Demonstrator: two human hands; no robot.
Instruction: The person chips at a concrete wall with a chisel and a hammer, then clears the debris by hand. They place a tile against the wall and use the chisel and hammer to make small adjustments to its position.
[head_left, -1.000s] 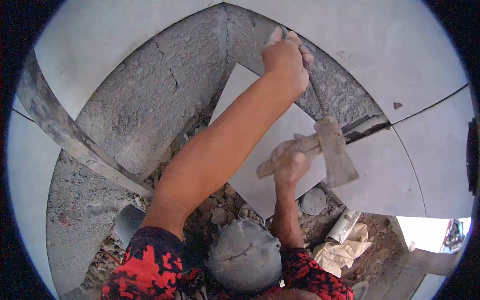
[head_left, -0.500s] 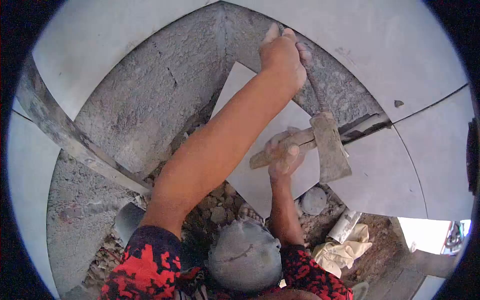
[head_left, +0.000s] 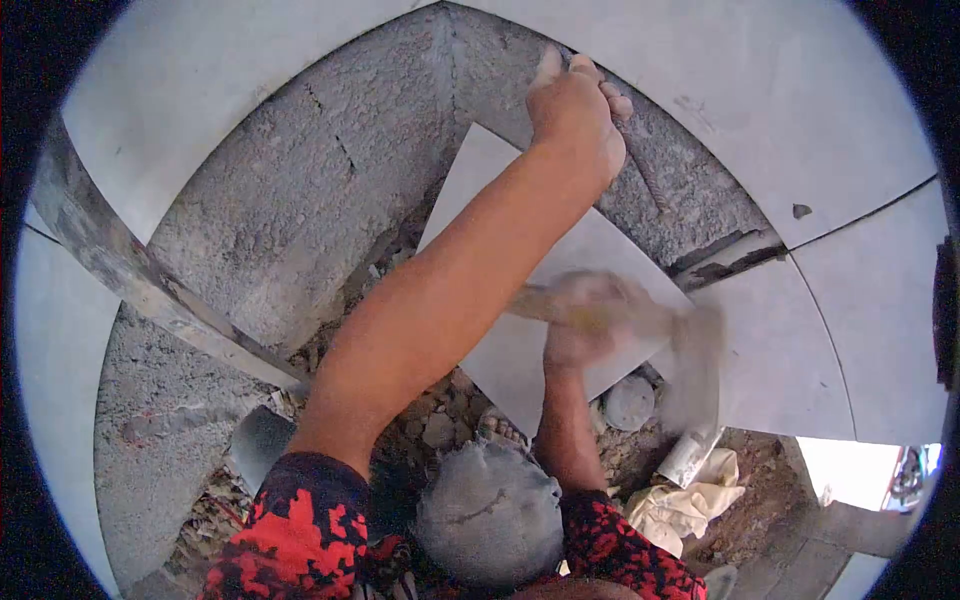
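Observation:
My left hand (head_left: 575, 105) is closed round a ribbed metal rod (head_left: 645, 170) near the upper edge of the rough grey wall (head_left: 310, 170). Lower down, my right hand (head_left: 585, 320) grips the wooden handle of a hammer-like tool, its head (head_left: 695, 360) smeared by motion and off the rod. Beneath my arms lies a pale square tile (head_left: 480, 170), partly hidden by my left forearm.
A long straight bar (head_left: 165, 290) slants across the left side. Rubble (head_left: 435, 415), a round grey piece (head_left: 630, 402), a white cylinder (head_left: 690, 455) and a crumpled cloth (head_left: 685, 505) lie low down. Large pale tiles (head_left: 790, 350) cover the right.
The tool in my right hand has swung away from the rod, down and to the right. My left hand has shifted slightly right, still round the rod.

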